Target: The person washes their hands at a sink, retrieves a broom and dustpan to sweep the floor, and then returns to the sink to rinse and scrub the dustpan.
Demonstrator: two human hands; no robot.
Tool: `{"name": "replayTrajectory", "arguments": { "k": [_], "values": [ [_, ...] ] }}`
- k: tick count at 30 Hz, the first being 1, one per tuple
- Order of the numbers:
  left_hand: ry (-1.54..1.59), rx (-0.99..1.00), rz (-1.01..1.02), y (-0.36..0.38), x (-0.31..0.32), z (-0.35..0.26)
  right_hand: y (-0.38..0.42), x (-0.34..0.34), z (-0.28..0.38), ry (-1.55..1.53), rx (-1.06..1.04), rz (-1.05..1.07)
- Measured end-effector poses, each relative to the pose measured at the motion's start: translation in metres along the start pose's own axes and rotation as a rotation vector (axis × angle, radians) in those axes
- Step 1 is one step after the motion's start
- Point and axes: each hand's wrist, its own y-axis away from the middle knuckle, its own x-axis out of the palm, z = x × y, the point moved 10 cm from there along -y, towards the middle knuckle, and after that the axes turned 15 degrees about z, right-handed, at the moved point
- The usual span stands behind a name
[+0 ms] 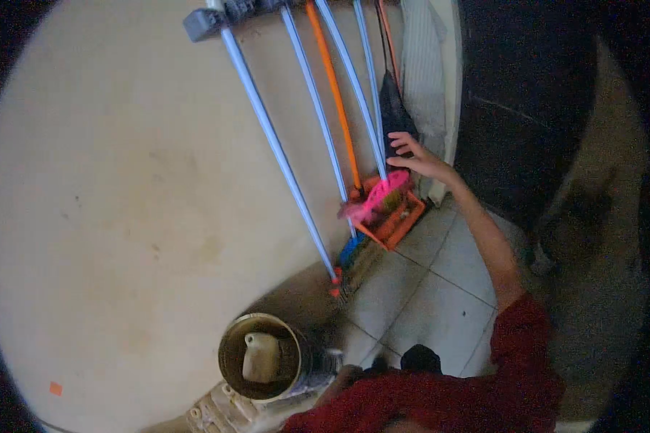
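Observation:
My right hand (417, 156) reaches out with its fingers apart, overlapping a dark hanging cloth-like thing (395, 108). Close beside it, to the left, runs a light blue pole (360, 94) among several others. Just below the hand are a pink broom head (383, 193) and an orange dustpan (397, 229). An orange pole (334, 86) stands between the blue ones. My left hand (345, 379) shows only in part, low by my red sleeve near a round bin (300, 353); its fingers are hidden.
A dark wall rack (245, 11) holds the poles' upper ends. Blue bristles (350, 251) and a red-ended brush (335, 281) rest near the floor. A pale jug (261, 359) lies in the bin; more containers (224, 413) stand beside it. A doorway edge (451, 94) is at right.

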Motion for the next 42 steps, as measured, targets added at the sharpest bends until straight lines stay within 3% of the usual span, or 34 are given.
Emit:
{"name": "replayTrajectory", "arguments": {
  "k": [4, 7, 8, 10, 11, 16, 18, 23, 26, 28, 30, 32, 33, 34, 38, 40, 41, 42],
  "values": [
    [0.263, 0.027, -0.163, 0.000, -0.051, 0.020, -0.082, -0.060, -0.073, -0.195, 0.119, 0.054],
    [0.533, 0.034, -0.367, 0.000, -0.051, 0.053, -0.164, -0.071, -0.112, -0.549, -0.027, 0.133],
    [0.626, 0.031, -0.445, 0.000, -0.042, 0.059, -0.192, -0.070, -0.120, -0.551, -0.023, 0.188],
    [0.836, 0.038, -0.609, -0.008, -0.012, 0.064, -0.237, -0.054, -0.113, -0.831, -0.259, 0.406],
    [0.947, 0.047, -0.684, -0.016, 0.008, 0.060, -0.253, -0.050, -0.127, -1.030, -0.258, 0.409],
    [1.359, 0.144, -0.938, -0.085, 0.095, -0.011, -0.310, -0.028, -0.129, -1.090, -0.439, 0.585],
    [1.467, 0.179, -1.006, -0.109, 0.112, -0.038, -0.278, -0.028, -0.064, -0.754, -0.671, 0.666],
    [1.617, 0.259, -1.079, -0.164, 0.155, -0.091, -0.281, -0.027, -0.052, -0.869, -0.657, 0.683],
    [1.641, 0.316, -1.120, -0.181, 0.170, -0.100, -0.292, -0.047, -0.061, -0.905, -0.589, 0.561],
    [1.638, 0.450, -1.122, -0.197, 0.167, -0.096, -0.271, -0.076, -0.040, -0.887, -0.636, 0.516],
    [1.684, 0.803, -1.005, -0.219, 0.152, -0.092, -0.248, -0.112, -0.016, -0.860, -0.754, 0.405],
    [1.530, 0.617, -1.205, -0.201, 0.150, -0.086, -0.220, -0.142, 0.011, -0.820, -0.841, 0.316],
    [0.772, 0.502, -1.353, -0.154, 0.124, -0.124, -0.207, -0.155, 0.026, -0.797, -0.874, 0.283],
    [1.483, 0.629, -1.141, -0.148, 0.123, -0.135, -0.195, -0.160, 0.044, -0.773, -0.895, 0.270],
    [1.260, 0.778, -1.317, -0.015, 0.093, -0.199, -0.139, -0.137, 0.104, -0.709, -0.926, 0.355],
    [0.903, 0.736, -1.517, 0.091, 0.084, -0.226, -0.106, -0.102, 0.129, -0.694, -0.921, 0.447],
    [0.878, 0.869, -1.575, 0.135, 0.087, -0.238, -0.085, -0.084, 0.136, -0.690, -0.915, 0.495],
    [0.832, 0.782, -1.677, 0.213, 0.099, -0.282, -0.070, -0.055, 0.147, -0.685, -0.908, 0.573]
  ]
}}
